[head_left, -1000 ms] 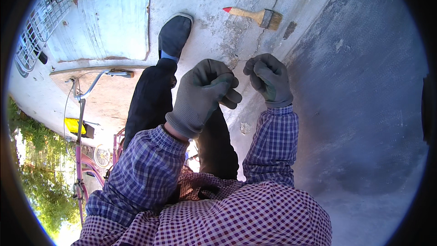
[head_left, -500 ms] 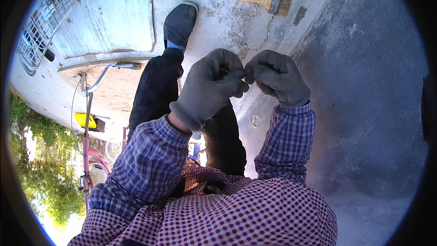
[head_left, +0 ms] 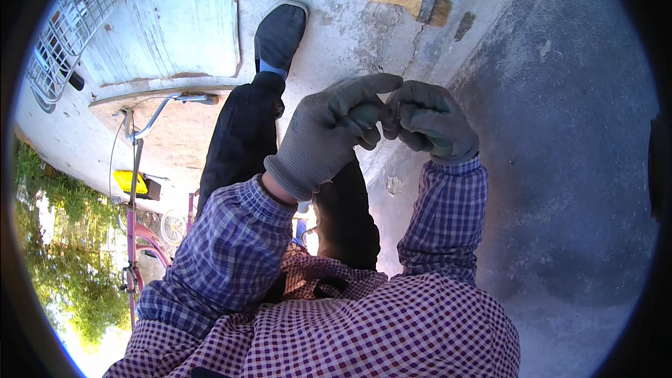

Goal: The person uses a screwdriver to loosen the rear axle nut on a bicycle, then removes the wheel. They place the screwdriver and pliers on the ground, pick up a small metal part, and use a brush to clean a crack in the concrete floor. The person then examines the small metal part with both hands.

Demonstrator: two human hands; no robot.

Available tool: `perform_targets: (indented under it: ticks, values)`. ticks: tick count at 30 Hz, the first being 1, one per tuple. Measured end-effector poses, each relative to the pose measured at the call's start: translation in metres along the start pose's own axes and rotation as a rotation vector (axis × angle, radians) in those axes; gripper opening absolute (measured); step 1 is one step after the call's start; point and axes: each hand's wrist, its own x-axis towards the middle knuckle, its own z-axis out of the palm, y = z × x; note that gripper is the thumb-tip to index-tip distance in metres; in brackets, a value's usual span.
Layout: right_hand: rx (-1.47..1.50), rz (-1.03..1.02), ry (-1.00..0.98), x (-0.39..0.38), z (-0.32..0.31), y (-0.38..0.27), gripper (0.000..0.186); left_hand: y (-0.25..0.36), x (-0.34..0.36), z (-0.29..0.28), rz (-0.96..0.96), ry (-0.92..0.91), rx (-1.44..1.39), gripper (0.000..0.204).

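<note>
My left hand (head_left: 329, 129), in a grey knit work glove, is held out in front of me with one finger stretched toward the other hand and the rest curled in. Touching it at the fingertips is my right hand (head_left: 437, 122), gloved the same way, its fingers bent into a pinch. Whatever sits between the fingertips is too small or too hidden to make out. Beyond both hands, a paintbrush (head_left: 406, 3) with a wooden handle, red tip and brown bristles lies on the concrete ground.
My shoe (head_left: 280, 31) rests on the ground, left of the brush. A pink bicycle (head_left: 136, 238) with a bent handlebar stands at left, near a wire basket (head_left: 66, 42). A pale sheet panel (head_left: 168, 24) lies behind it. Dark grey concrete (head_left: 560, 168) fills the right side.
A finger of my left hand has straightened out toward the right hand, where it was curled before. The hands remain together; the brush has not moved on the ground.
</note>
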Motion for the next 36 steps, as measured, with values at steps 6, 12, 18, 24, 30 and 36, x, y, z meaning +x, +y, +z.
perform_targets:
  ticks: [6, 12, 18, 24, 30, 36]
  values:
    - [-0.087, 0.061, -0.038, 0.008, 0.000, -0.001, 0.029, -0.016, 0.000, -0.004, 0.217, 0.003, 0.288, 0.039]
    - [0.042, 0.089, 0.002, 0.014, 0.002, 0.019, 0.029, -0.019, -0.003, -0.007, 0.093, 0.082, 0.205, 0.019]
    - [0.067, 0.060, 0.125, 0.015, 0.007, 0.029, 0.028, -0.015, -0.003, -0.009, 0.028, 0.105, 0.256, 0.013]
    - [-0.037, 0.044, 0.185, 0.021, 0.017, 0.018, 0.027, -0.015, 0.002, -0.012, 0.048, 0.149, 0.279, 0.009]
    - [0.003, 0.072, 0.266, 0.020, 0.032, 0.000, 0.025, 0.002, 0.007, -0.008, 0.106, 0.238, 0.492, 0.005]
    - [0.077, 0.005, 0.386, 0.035, 0.076, -0.015, 0.025, 0.034, -0.007, -0.033, 0.100, 0.256, 0.319, 0.013]
